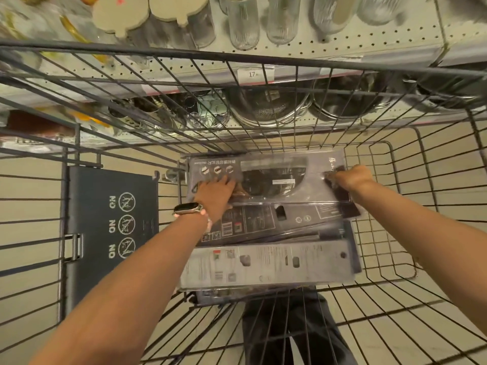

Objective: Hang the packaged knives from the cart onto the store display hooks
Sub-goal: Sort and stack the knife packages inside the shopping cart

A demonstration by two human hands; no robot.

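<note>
Both arms reach down into the wire cart (395,164), where a stack of packaged knives lies flat on the basket floor. The top package (266,177), a clear blister over a dark card, sits at about twelve o'clock in the pile, with a second dark package (263,225) and a pale one (263,264) fanned out beneath it toward six o'clock.

The left hand (214,192), a watch (187,208) at its wrist, lies with its fingers spread on the package's nine o'clock end; whether they curl under the edge I cannot tell. The right hand (351,177) pinches the three o'clock end, fingers closed on the dark strip there. Taking it at both ends looks sensible: the plastic is wide, slippery and blade-heavy, and one hand would let it tilt or slide back.

So the package spans the gap between the two hands, touching both, and no hook is in sight. At twelve o'clock beyond the cart rim, a shelf (342,46) carries glassware above steel bowls (268,106).
</note>
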